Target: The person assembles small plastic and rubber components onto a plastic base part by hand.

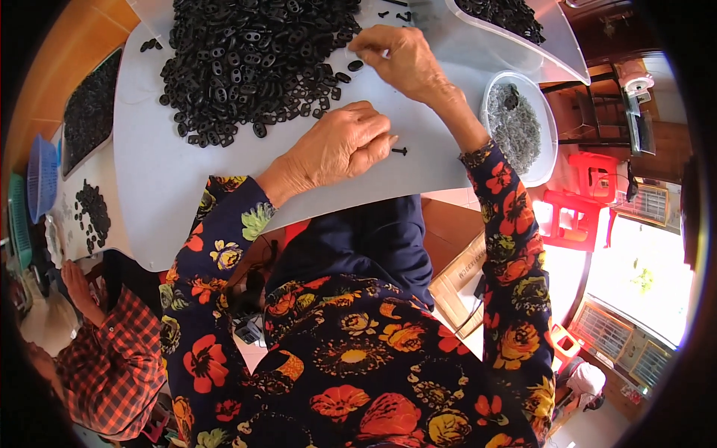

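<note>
A large heap of small black oval plastic pieces with two holes (246, 67) covers the far middle of the pale table (149, 187). My left hand (332, 145) is closed in front of the heap, fingers curled and thumb pressed against them; what it holds is hidden. Right by its fingertips is a small black pin-shaped part (400, 151); whether it is held or lies on the table, I cannot tell. My right hand (403, 63) reaches to the heap's right edge, its thumb and fingers pinched together. Just below those fingertips lies a loose black oval piece (355, 66).
At the right edge stands a white tub (550, 149) of small clear pieces. A translucent bin (560, 60) with black parts is behind it. On the left, a person in a checked shirt (112, 373) sits near a smaller black pile (92, 215) and a blue basket (42, 178).
</note>
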Motion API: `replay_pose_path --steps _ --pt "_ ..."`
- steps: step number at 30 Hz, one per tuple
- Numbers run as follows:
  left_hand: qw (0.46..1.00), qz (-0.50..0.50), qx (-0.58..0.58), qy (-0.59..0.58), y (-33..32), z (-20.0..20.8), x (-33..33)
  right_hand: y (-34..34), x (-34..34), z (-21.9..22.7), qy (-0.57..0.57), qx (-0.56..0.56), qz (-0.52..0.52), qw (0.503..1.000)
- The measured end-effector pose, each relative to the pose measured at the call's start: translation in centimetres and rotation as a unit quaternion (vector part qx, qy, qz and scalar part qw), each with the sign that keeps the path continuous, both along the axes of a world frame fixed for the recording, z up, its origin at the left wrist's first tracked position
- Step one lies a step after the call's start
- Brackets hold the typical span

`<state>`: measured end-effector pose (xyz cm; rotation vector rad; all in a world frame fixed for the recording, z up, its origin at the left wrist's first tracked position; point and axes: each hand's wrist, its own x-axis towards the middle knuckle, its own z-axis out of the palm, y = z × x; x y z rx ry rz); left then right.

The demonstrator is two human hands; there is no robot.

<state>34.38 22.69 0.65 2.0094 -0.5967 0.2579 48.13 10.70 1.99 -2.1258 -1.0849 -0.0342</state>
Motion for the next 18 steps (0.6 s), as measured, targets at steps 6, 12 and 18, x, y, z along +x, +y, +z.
replay_pose_path --steps 6,12,18 --pt "1.0 -0.002 0.004 0.01 0.1 0.2 -0.2 0.5 -1.4 -0.3 -0.046 -0.02 0.068 0.996" --pt "1.0 0.001 0.01 0.022 0.0 0.1 -0.3 0.4 -1.8 0.3 -0.035 -0.043 0.061 0.997" --pt "1.0 0.0 0.014 0.014 -0.1 0.4 -0.2 1.4 -1.3 -0.3 -0.084 -0.033 0.061 0.994"
